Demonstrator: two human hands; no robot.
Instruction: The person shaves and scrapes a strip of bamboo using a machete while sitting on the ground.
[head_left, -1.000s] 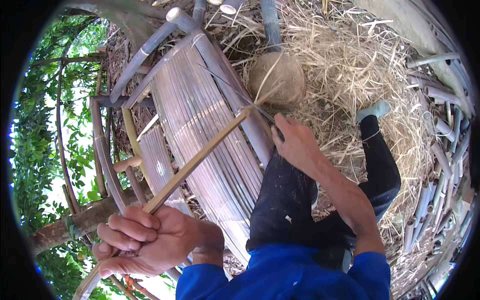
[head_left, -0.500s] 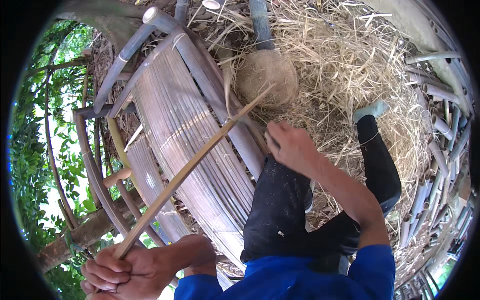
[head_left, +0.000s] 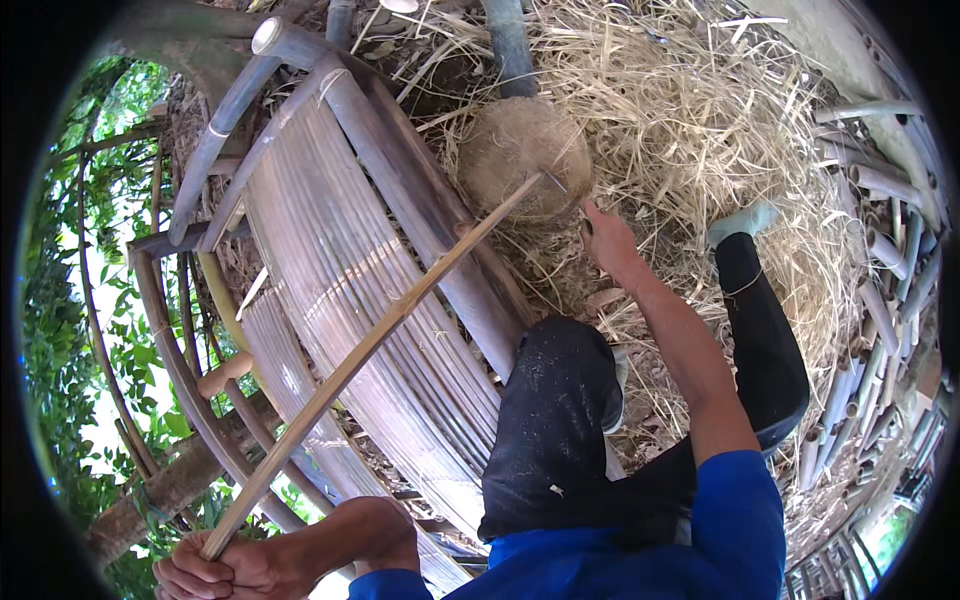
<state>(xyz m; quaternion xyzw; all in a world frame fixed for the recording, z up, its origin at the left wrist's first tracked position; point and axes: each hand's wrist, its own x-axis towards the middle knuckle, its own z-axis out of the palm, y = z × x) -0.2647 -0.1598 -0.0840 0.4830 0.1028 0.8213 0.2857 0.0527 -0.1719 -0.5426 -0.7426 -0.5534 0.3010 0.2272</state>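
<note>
My left hand (head_left: pixel 225 565) is closed around the near end of a long bamboo strip (head_left: pixel 375 335) at the lower left. The strip slants up to the right across a bamboo bench, its far end over a round wooden block (head_left: pixel 515 140). My right hand (head_left: pixel 610 243) is closed on a dark handle beside that block. A thin shiny knife blade (head_left: pixel 555 182) shows at the strip's far tip; part of the knife is hidden or too small to make out.
The slatted bamboo bench (head_left: pixel 330 220) with its round rails lies on my left. Pale shavings (head_left: pixel 690 120) cover the ground ahead and right. Cut bamboo poles (head_left: pixel 885 320) are stacked along the right edge. My bent knee (head_left: pixel 560 400) is next to the bench.
My right hand has moved forward, from near my knee to the strip's far end. A curled sliver seen on the strip before no longer shows. The left hand has shifted slightly down.
</note>
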